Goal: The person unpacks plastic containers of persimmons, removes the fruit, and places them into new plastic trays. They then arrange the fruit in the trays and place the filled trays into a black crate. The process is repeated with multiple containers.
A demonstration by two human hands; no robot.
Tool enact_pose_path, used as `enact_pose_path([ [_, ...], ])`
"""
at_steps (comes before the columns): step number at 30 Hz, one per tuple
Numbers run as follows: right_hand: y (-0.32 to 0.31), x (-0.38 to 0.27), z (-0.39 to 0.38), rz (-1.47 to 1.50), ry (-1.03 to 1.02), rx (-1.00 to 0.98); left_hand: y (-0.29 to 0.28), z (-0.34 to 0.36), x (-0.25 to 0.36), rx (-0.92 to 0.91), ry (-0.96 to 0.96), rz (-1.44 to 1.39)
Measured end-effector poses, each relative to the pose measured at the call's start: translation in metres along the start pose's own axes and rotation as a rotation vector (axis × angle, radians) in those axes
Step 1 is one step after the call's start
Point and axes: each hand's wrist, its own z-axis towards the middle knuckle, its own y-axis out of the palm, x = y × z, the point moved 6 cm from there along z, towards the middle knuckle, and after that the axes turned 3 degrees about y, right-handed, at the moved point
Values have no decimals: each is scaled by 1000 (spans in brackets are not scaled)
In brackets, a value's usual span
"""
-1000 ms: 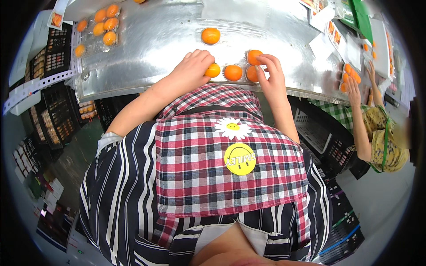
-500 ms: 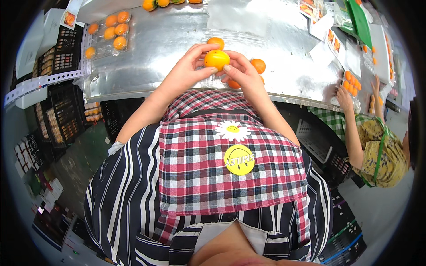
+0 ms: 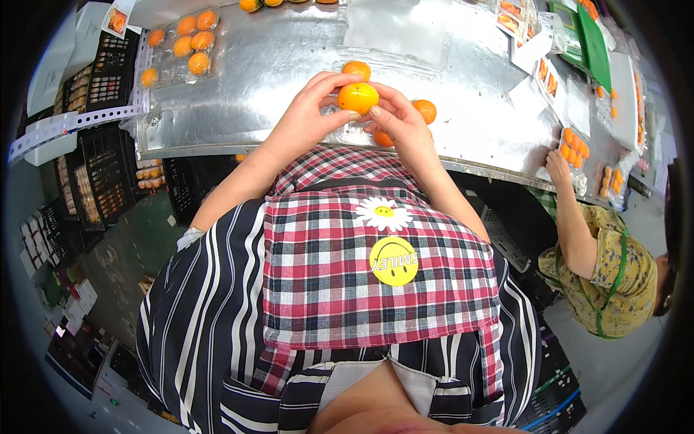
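Between my two hands, above the metal table (image 3: pixel 267 101), a smooth orange persimmon (image 3: pixel 358 99) is held by the fingertips. My left hand (image 3: pixel 312 108) grips it from the left, thumb below and fingers over the top. On its other side my right hand (image 3: pixel 406 124) closes thumb and fingers on it. Just beyond it lies another persimmon (image 3: pixel 356 69). To the right of my right hand sits a persimmon (image 3: pixel 424 111), and one more (image 3: pixel 383 138) is partly hidden below that hand. Clear plastic shows in part under my hands.
At the left table end is a clear tray (image 3: pixel 171 69) of persimmons. More fruit (image 3: pixel 272 2) lies along the far edge. Farther right, a co-worker's hand (image 3: pixel 557 168) is beside a filled pack (image 3: pixel 574 147). Black crates (image 3: pixel 108 173) stand left; a green tray (image 3: pixel 594 47) lies far right.
My hands keep hold of the same persimmon, which looks slightly turned. The co-worker at the right has shifted, with one arm no longer showing. The whole view has moved slightly.
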Motion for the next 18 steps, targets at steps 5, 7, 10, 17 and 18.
enact_pose_path([
  [5, -3, 7, 2, 22, 52, 14, 0, 0, -6, -5, -48, 39],
  [7, -5, 9, 0, -2, 96, 17, 1, 0, -9, -11, -97, -39],
  [10, -12, 2, -2, -16, 158, 28, 1, 2, -24, -8, -175, -256],
  [17, -54, -27, -24, -868, -270, 294, -37, 1, -48, 133, -187, -240],
  [18, -50, -29, -28, -1076, -344, 254, -37, 0, -47, 154, -174, -193],
])
